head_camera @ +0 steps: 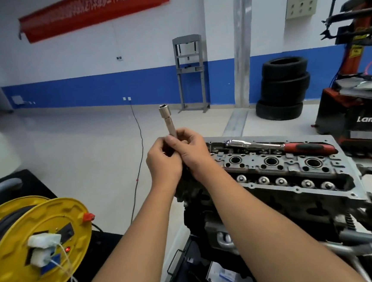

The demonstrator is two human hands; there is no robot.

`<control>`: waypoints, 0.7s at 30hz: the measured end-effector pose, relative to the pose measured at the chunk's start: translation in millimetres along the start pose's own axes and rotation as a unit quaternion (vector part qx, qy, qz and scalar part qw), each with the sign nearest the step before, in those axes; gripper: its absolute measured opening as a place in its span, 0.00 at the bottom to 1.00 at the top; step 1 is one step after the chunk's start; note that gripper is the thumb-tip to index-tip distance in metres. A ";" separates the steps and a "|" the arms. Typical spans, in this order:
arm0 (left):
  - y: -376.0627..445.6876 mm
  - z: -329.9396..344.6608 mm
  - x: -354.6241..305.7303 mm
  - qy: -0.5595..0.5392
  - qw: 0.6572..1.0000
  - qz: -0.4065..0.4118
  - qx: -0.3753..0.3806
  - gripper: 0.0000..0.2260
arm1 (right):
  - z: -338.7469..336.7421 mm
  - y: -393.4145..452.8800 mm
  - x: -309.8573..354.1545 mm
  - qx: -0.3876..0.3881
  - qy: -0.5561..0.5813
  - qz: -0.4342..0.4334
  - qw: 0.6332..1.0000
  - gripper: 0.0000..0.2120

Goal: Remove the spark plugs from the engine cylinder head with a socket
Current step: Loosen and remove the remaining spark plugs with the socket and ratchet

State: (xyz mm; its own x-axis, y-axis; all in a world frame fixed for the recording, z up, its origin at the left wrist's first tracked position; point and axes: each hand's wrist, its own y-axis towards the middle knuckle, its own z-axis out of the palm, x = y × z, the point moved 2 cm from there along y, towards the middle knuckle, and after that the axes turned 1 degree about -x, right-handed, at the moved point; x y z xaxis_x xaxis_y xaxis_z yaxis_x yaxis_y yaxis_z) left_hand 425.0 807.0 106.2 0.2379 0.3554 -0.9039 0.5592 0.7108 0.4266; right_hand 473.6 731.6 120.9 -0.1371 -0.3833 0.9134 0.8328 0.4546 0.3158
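Socket (167, 120): a long silver tube, held upright with a slight tilt, open end uppermost, raised above and just to the left of the engine cylinder head (296, 176). Its lower end is hidden inside the two hands.

Left hand (163, 163): fingers curled round the lower part of the socket; what else is enclosed in the fist cannot be told.

Right hand (192, 150): fingers and thumb curled round the socket's shaft just above the left hand, the two hands touching.

Engine cylinder head: grey metal, mounted on a dark stand, seen from above. Three round plug wells are visible along its middle row, with a line of round valve caps along the near edge. Whether plugs sit in the wells cannot be made out.

Ratchet wrench (282, 146): chrome shaft with red and black grip, laid flat across the far edge of the cylinder head, head end toward the hands.

Cable reel (32, 251): yellow, well to the left of the cylinder head and nearer the camera, with white plugs inserted in its face.

Stack of tyres (281, 89): on the floor beyond the cylinder head, against the blue-and-white wall.

Tyre changer (357, 107): red and black, beyond the cylinder head's right end.
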 end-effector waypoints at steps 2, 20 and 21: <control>-4.5 -0.4 6.3 -0.030 0.999 -0.012 -0.005 0.08 | 1.3 0.3 -2.6 0.003 -0.034 -0.009 0.999 0.05; 9.1 -10.3 37.4 -0.135 0.976 0.055 0.164 0.17 | -15.7 9.1 3.4 0.087 -0.157 -0.009 0.984 0.14; 9.9 -11.0 39.0 -0.134 0.975 0.065 0.163 0.18 | -17.6 14.2 12.5 0.110 -0.185 -0.012 0.977 0.13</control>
State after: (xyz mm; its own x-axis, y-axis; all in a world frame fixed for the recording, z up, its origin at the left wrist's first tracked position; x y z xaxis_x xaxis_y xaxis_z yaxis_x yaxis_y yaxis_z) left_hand 431.1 834.6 75.5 0.4979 0.2275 -0.8369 0.7230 0.4241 0.5454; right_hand 493.1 719.1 132.3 -0.3728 -0.0983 0.9227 0.6970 0.6268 0.3483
